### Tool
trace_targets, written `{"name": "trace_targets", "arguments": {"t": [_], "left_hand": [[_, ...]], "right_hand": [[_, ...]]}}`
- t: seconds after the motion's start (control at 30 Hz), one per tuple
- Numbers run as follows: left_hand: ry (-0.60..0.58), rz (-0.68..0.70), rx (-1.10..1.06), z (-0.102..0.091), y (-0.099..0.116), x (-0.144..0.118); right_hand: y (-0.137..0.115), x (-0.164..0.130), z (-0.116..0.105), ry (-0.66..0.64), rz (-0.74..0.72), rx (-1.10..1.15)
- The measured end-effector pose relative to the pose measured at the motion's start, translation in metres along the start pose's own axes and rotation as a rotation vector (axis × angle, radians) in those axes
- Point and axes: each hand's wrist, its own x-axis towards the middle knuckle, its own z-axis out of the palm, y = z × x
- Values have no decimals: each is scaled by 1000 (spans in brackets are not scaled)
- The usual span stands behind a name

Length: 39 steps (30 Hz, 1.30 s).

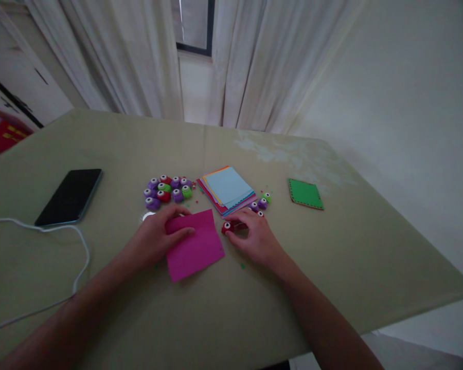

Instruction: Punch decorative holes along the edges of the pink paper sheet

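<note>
While flat under the left hand [154, 237], pink sheet [193, 245] skewed, corner toward viewer; right hand [254, 237] pinching red punch [227, 226].

A single camera on my head is looking forward and down over the worktop [332, 257], taking in its whole width from close above my forearms. It is facing the curtains [139, 56] and the window [195, 25] at the far edge, with the bare wall [409, 103] running off to the right. No second view is sharing the scene.
</note>
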Motion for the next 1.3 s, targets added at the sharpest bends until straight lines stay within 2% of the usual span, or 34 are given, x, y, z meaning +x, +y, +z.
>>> {"name": "trace_targets", "arguments": {"t": [0.43,1.3], "left_hand": [[-15,-99,-198,1,3,1],[-3,-85,-186,1,0,2]], "right_hand": [[5,1,5,21,-23,156],[0,-1,2,-45,-3,309]]}}
